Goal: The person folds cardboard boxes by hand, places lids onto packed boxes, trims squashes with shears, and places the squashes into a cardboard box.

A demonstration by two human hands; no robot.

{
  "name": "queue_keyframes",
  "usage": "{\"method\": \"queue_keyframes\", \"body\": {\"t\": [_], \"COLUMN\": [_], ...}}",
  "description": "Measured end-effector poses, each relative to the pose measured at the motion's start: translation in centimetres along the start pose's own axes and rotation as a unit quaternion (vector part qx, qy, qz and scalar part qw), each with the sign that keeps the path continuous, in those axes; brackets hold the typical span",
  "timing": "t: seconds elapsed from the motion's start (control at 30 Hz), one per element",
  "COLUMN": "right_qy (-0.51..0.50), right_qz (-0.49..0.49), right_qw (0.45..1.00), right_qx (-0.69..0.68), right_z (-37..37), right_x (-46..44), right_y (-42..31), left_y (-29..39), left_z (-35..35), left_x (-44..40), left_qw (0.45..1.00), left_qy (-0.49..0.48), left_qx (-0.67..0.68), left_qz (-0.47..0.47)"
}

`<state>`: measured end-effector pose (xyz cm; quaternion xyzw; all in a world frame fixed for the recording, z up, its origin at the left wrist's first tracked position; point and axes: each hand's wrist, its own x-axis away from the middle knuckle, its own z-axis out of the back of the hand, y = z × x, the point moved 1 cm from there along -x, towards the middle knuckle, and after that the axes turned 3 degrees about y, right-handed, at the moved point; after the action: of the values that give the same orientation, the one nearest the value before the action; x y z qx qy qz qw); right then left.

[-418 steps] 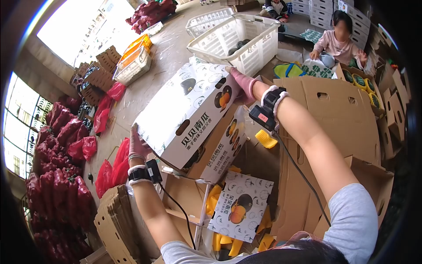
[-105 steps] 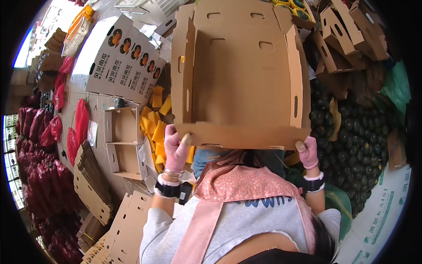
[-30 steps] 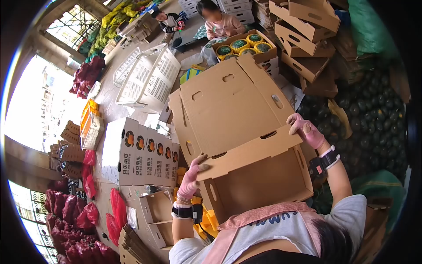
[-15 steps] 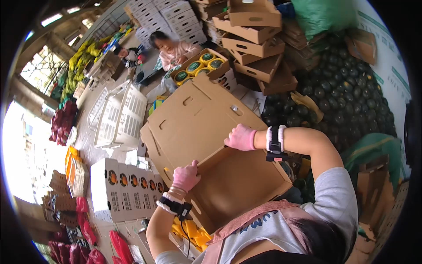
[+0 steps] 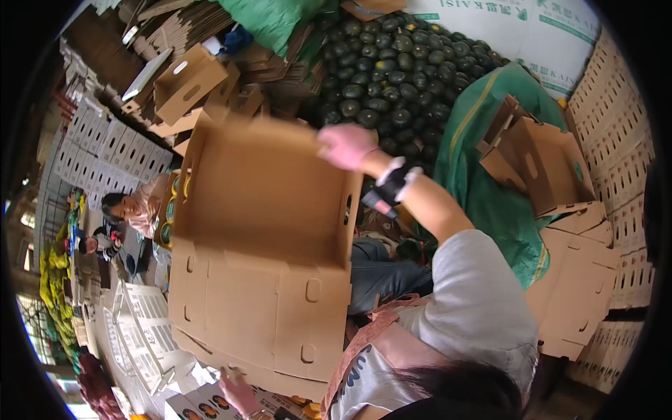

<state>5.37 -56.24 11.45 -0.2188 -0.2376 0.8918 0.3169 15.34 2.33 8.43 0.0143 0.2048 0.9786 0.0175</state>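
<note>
A brown cardboard box [image 5: 255, 196] with a long attached lid flap [image 5: 241, 290] lies tilted in front of me. Its far wall is smeared by motion. My right hand [image 5: 348, 145], in a pink glove, is closed on the box's upper right corner. At the lower left, my left hand [image 5: 239, 393], also pink-gloved, is beside the flap's outer edge with its fingers apart. Whether it touches the flap I cannot tell. Hand holes and slots show in the box's side wall and in the flap.
Dark green round squashes [image 5: 399, 77] are heaped ahead. A green sack [image 5: 483, 133] and open cartons [image 5: 553, 164] stand to the right. At left are a seated person [image 5: 143, 206], a white crate [image 5: 143, 329] and stacked white boxes [image 5: 105, 157]. Printed boxes [image 5: 199, 406] stand below.
My view has swung right. The box has turned, its open tray now away from me and its flap towards me. My left hand has come off the box's inner edge to the flap's outer side.
</note>
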Motion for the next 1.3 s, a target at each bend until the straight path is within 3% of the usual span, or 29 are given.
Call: {"method": "queue_keyframes", "body": {"t": [0.03, 0.07, 0.1, 0.13, 0.17, 0.2, 0.23, 0.3, 0.33, 0.37, 0.4, 0.43, 0.47, 0.5, 0.53, 0.57, 0.6, 0.67, 0.7, 0.77, 0.83, 0.87, 0.97, 1.03, 1.1, 1.17, 1.2, 1.27, 1.3], "right_qy": [0.208, 0.278, 0.386, 0.483, 0.567, 0.633, 0.640, 0.687, 0.732, 0.711, 0.749, 0.778, 0.766, 0.706, 0.529, 0.378, 0.255, -0.037, -0.071, -0.153, -0.262, -0.258, -0.222, -0.218, -0.220, -0.244, -0.305, -0.358, -0.401], "right_qz": [-0.001, -0.128, -0.128, -0.126, -0.146, -0.185, -0.228, -0.212, -0.320, -0.313, -0.414, -0.307, -0.296, -0.255, -0.214, -0.142, -0.148, 0.014, 0.106, 0.120, 0.042, 0.049, 0.048, 0.029, 0.070, 0.174, 0.154, 0.244, 0.154], "right_qw": [0.978, 0.951, 0.905, 0.834, 0.791, 0.699, 0.668, 0.555, 0.522, 0.546, 0.495, 0.540, 0.560, 0.653, 0.816, 0.893, 0.919, 0.996, 0.991, 0.981, 0.964, 0.964, 0.973, 0.975, 0.972, 0.953, 0.935, 0.888, 0.878], "right_qx": [-0.036, -0.037, -0.126, -0.234, -0.179, -0.277, -0.303, -0.418, -0.298, -0.312, -0.150, -0.095, -0.111, -0.104, -0.087, -0.199, -0.262, -0.079, -0.036, 0.007, -0.027, 0.030, 0.033, -0.035, -0.043, -0.035, -0.099, -0.152, -0.211], "right_z": [2.0, 4.0, 5.2, 6.3, 8.8, 10.2, 12.6, 14.1, 14.7, 14.9, 14.8, 13.0, 11.0, 9.2, 6.9, 2.7, -0.8, -5.7, -9.3, -12.8, -15.2, -15.0, -14.2, -14.2, -14.0, -15.0, -13.6, -13.5, -11.4], "right_x": [0.6, 1.2, 1.5, 2.2, 3.5, 4.2, 6.0, 9.3, 9.8, 10.4, 11.5, 11.9, 11.2, 10.6, 9.8, 7.7, 6.9, 6.3, 6.1, 5.5, 4.3, 4.4, 4.2, 3.5, 2.6, 0.9, 0.9, -0.9, -0.3], "right_y": [3.0, 6.1, 10.6, 14.5, 15.6, 18.6, 19.4, 32.6, 24.8, 20.5, 18.2, 21.9, 18.8, 15.6, 16.9, 17.1, 10.5, 1.3, -0.1, -4.3, -7.1, -8.4, -9.4, -8.2, -6.8, -4.0, -4.8, -2.9, -4.6], "left_y": [2.4, 0.0, -2.3, -1.2, -3.4, -2.6, -1.2, -1.3, -1.3, -1.5, -1.5, -1.6, -2.2, -2.4, -2.3, -1.9, -1.8, -1.5, -1.3, -0.8, -1.4, -1.8, -1.8, -2.2, -2.2, -2.1, -2.0, -0.7, -0.1], "left_z": [0.1, -1.7, -3.8, -4.6, -6.5, -7.0, -7.5, -8.7, -9.2, -9.5, -9.5, -9.4, -9.7, -9.7, -9.6, -9.5, -9.4, -9.4, -9.3, -9.6, -10.5, -11.1, -11.1, -10.6, -9.4, -7.6, -6.4, -2.6, -0.4], "left_x": [2.3, 3.0, 3.8, 5.9, 6.9, 8.3, 9.1, 10.4, 10.9, 11.1, 11.2, 11.0, 10.9, 10.8, 10.7, 10.7, 10.7, 10.6, 10.6, 10.7, 10.7, 10.7, 10.4, 10.2, 10.0, 10.1, 10.3, 10.8, 11.2], "left_qw": [0.975, 0.966, 0.965, 0.980, 0.990, 0.992, 0.991, 0.988, 0.985, 0.982, 0.980, 0.979, 0.977, 0.975, 0.974, 0.972, 0.970, 0.967, 0.964, 0.958, 0.949, 0.940, 0.908, 0.861, 0.797, 0.789, 0.802, 0.809, 0.801], "left_qy": [-0.073, -0.121, -0.179, -0.137, -0.114, -0.082, -0.052, 0.008, 0.029, 0.051, 0.057, 0.064, 0.075, 0.087, 0.085, 0.089, 0.091, 0.100, 0.107, 0.137, 0.188, 0.212, 0.240, 0.230, 0.227, 0.186, 0.168, 0.115, 0.080], "left_qx": [-0.208, -0.229, -0.183, -0.133, -0.081, -0.079, -0.078, -0.032, -0.006, 0.020, 0.021, 0.022, 0.039, 0.056, 0.058, 0.053, 0.051, 0.062, 0.077, 0.100, 0.110, 0.121, 0.227, 0.355, 0.478, 0.512, 0.514, 0.539, 0.564], "left_qz": [0.001, -0.005, 0.059, 0.048, 0.011, 0.053, 0.095, 0.153, 0.167, 0.183, 0.188, 0.190, 0.194, 0.195, 0.204, 0.212, 0.218, 0.226, 0.230, 0.233, 0.229, 0.239, 0.256, 0.282, 0.291, 0.285, 0.254, 0.204, 0.181]}}
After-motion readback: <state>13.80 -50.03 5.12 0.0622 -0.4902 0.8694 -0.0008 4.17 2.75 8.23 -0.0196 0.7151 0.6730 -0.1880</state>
